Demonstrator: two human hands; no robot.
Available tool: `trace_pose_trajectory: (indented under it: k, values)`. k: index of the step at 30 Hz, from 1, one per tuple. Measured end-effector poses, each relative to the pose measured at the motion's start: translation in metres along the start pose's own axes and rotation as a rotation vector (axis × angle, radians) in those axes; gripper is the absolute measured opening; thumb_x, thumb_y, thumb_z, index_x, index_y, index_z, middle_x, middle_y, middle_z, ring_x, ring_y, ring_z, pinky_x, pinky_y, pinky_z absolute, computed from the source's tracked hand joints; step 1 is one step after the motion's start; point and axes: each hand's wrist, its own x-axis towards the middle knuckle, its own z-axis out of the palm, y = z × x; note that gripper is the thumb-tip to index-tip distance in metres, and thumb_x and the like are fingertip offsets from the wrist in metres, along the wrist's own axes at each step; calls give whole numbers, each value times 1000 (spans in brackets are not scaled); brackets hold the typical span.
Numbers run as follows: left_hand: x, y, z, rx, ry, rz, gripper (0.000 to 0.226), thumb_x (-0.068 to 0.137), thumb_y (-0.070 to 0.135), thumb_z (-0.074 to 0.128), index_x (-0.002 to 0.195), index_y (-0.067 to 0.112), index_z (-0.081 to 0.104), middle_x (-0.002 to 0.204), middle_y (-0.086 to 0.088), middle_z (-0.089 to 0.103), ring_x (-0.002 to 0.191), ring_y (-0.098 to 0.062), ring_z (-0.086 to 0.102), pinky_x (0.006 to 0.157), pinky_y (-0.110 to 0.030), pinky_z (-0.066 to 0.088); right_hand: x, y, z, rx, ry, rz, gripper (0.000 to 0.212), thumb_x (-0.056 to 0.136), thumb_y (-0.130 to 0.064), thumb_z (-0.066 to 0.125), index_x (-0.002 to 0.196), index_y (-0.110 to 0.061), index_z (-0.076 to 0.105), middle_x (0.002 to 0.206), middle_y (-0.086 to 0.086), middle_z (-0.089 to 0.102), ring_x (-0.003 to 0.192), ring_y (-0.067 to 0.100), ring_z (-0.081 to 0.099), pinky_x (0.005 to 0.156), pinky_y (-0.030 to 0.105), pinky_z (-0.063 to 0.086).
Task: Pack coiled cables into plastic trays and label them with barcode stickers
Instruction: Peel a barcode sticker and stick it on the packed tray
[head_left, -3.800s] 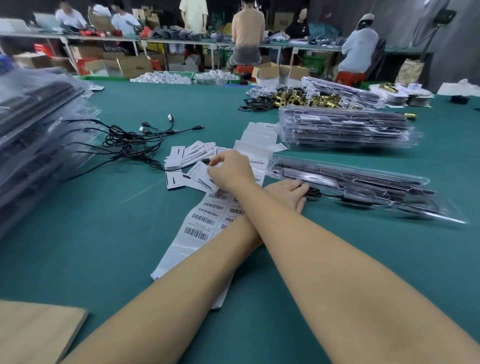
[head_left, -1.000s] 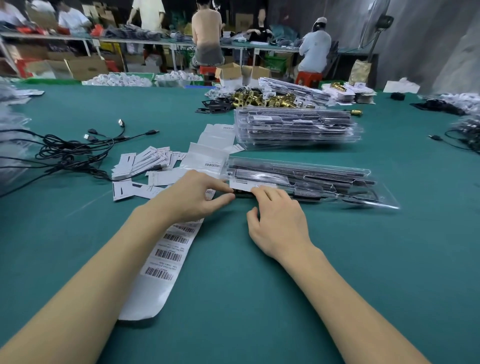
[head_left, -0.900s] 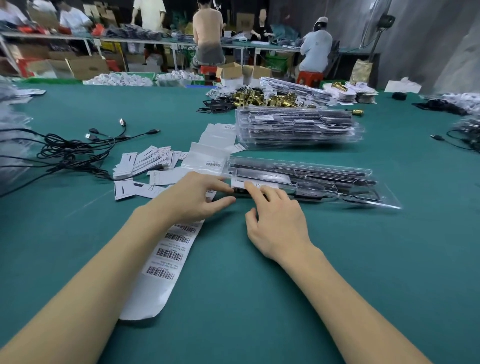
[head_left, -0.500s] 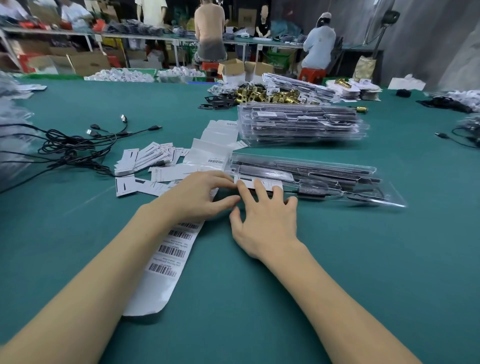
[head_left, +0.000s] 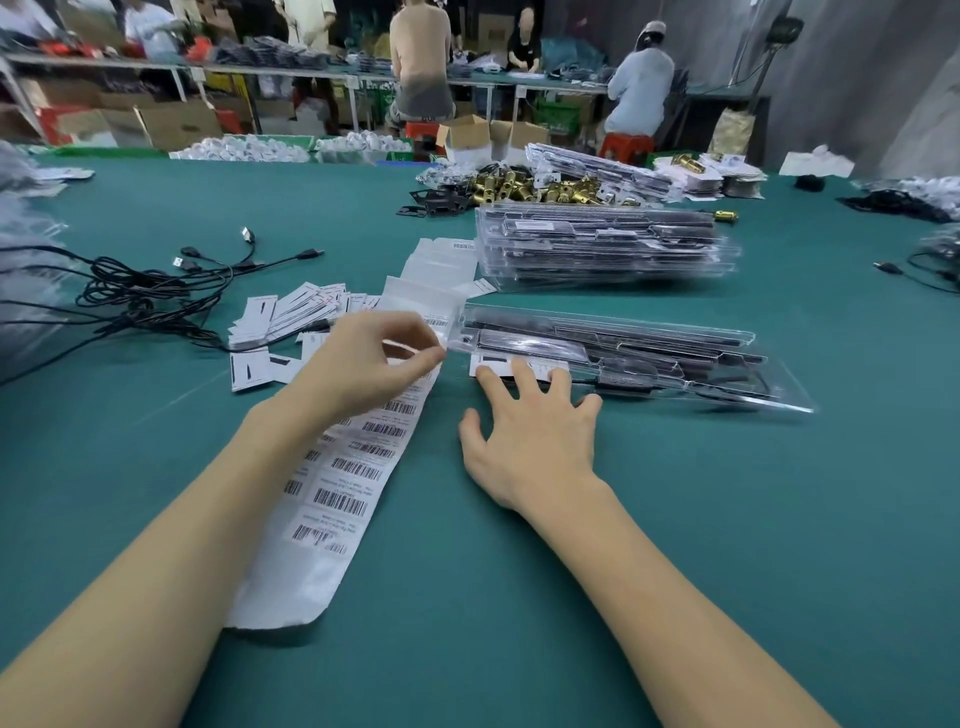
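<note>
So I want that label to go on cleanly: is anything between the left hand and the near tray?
Nothing visible. The left hand pinches at the sticker strip beside the near tray's left end, with only bare green table between. The right hand lies flat, fingertips on the tray's white card, off that path.

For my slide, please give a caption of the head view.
Left hand pinches barcode sticker; right hand presses tray.

Clear cable-filled tray (head_left: 675, 358) beside barcode sticker strip (head_left: 353, 467)
</note>
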Motion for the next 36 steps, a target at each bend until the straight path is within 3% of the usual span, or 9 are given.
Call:
trace_pose_trajectory:
  k: [2, 4, 7, 12, 18, 26, 36]
  values:
    - [3, -2, -2, 83, 68, 41, 17, 87, 24, 75, 100, 20, 63, 99, 11, 68, 92, -4, 65, 80, -26, 56, 1, -2, 0, 7, -3, 5, 55, 97, -54, 22, 149, -35, 27, 158, 2, 25, 133, 36, 26, 99, 57, 26]
    - [5, -2, 1, 207, -1, 114, 31, 87, 31, 74, 114, 29, 59, 116, 16, 59, 104, -5, 57, 87, -28, 49, 1, -3, 0, 14, -9, 21, 55, 97, -54, 23, 150, -36, 26, 158, 9, 22, 136, 36, 24, 100, 57, 25]
    - [3, 2, 11, 291, -70, 159, 31, 88, 35, 70, 117, 35, 59, 125, 20, 54, 116, -5, 50, 98, -35, 46, 1, -4, 1, 23, -17, 44, 54, 98, -53, 24, 150, -37, 24, 157, 16, 20, 138, 36, 22, 100, 56, 25]
    - [3, 5, 20, 470, -53, 153, 33, 90, 46, 64, 119, 31, 59, 131, 15, 49, 119, -9, 48, 92, -35, 47, -1, -6, 0, 19, -4, 52, 53, 99, -52, 25, 150, -35, 25, 153, 17, 24, 135, 36, 26, 98, 53, 26]
    - [3, 1, 24, 563, -86, 131, 38, 87, 58, 60, 116, 33, 62, 130, 14, 47, 114, -10, 49, 84, -31, 46, -2, -10, 0, 25, -30, 67, 53, 101, -50, 25, 152, -34, 22, 152, 21, 26, 137, 37, 23, 100, 54, 26]
    - [3, 0, 27, 624, -92, 105, 35, 90, 60, 55, 114, 36, 63, 127, 15, 50, 112, -11, 51, 81, -30, 41, -2, -9, 1, 51, -88, 60, 59, 102, -53, 21, 157, -36, 10, 164, 23, 4, 150, 38, 5, 109, 60, 19]
    - [4, 5, 26, 651, -125, 36, 34, 91, 62, 53, 115, 41, 62, 129, 18, 49, 112, -9, 51, 75, -29, 34, -4, 0, -8, 70, -86, -10, 57, 103, -54, 28, 155, -33, 21, 160, 29, 13, 145, 40, 15, 108, 55, 23]
